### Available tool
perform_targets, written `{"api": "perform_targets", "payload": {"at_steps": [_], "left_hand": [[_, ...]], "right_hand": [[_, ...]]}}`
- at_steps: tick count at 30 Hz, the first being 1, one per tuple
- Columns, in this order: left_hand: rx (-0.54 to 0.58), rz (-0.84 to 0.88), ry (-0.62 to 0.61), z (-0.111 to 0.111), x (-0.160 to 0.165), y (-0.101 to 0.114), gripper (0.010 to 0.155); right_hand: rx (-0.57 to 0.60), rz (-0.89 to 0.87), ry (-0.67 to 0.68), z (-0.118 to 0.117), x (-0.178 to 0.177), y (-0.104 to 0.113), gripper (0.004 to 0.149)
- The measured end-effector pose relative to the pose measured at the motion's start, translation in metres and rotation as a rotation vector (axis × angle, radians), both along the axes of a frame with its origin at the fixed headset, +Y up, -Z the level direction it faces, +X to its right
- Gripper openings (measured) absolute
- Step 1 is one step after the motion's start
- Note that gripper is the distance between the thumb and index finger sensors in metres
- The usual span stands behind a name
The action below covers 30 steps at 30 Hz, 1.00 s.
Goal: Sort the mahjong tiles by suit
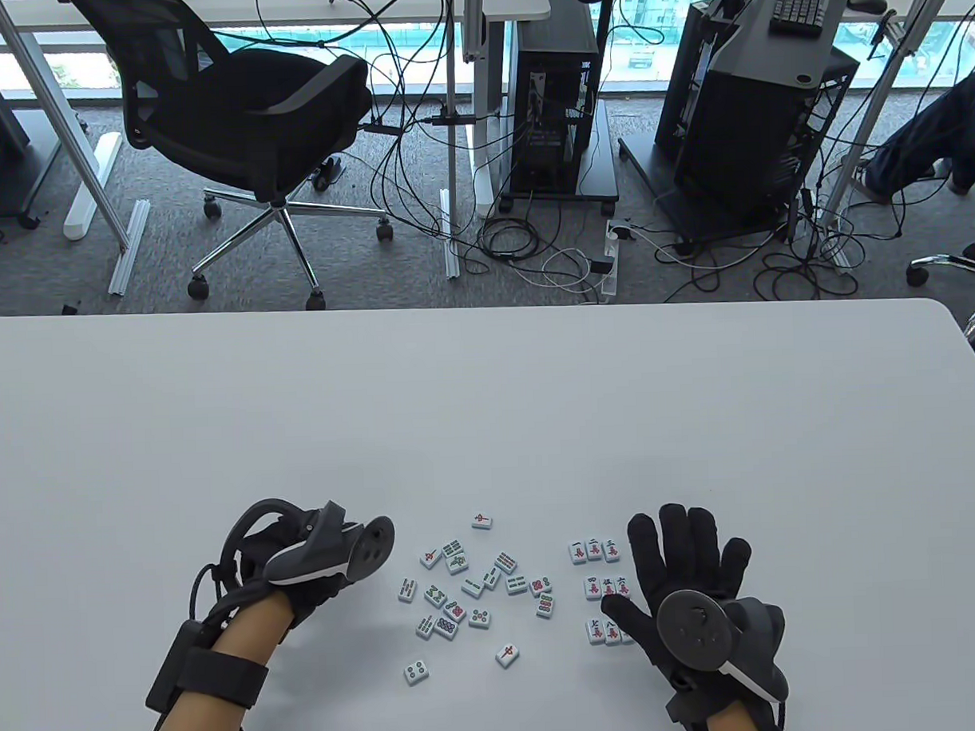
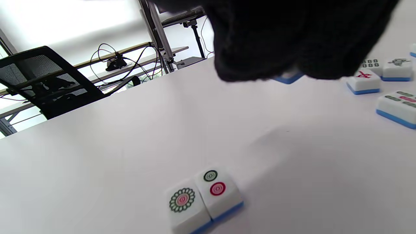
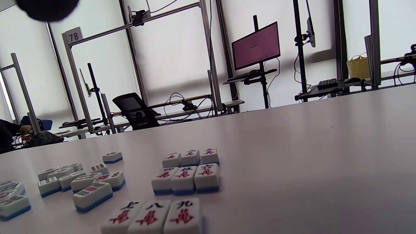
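Observation:
My left hand (image 1: pixel 303 580) hovers left of a loose pile of mixed mahjong tiles (image 1: pixel 471 590). In the left wrist view its curled fingers (image 2: pixel 292 39) pinch a blue-backed tile (image 2: pixel 287 78) whose face is hidden. Below it, a one-dot and a two-dot tile (image 2: pixel 201 198) lie side by side; the hand hides them in the table view. My right hand (image 1: pixel 678 567) lies open and flat, fingers spread, against the right side of a three-by-three block of character tiles (image 1: pixel 603 589), also seen in the right wrist view (image 3: pixel 185 177).
A four-dot tile (image 1: pixel 416 670) and a red-marked tile (image 1: pixel 507 654) lie apart near the front edge; another red-marked tile (image 1: pixel 481 519) lies behind the pile. The white table (image 1: pixel 489 397) stretches far back. An office chair (image 1: pixel 263 117) stands beyond it.

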State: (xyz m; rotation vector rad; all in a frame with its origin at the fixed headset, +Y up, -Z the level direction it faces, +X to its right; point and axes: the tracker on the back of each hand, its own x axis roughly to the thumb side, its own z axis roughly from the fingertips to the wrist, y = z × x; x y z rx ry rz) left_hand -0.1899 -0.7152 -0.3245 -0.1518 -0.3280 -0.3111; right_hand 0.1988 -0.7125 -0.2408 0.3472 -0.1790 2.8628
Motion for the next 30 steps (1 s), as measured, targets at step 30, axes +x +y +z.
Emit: {"api": "perform_targets", "payload": {"at_steps": [30], "left_hand": [[0.019,-0.058,0.0,0.008,-0.012,-0.016,0.061]], "right_hand": [[-0.008,0.003,-0.002,-0.001,0.001,-0.002,0.085]]}}
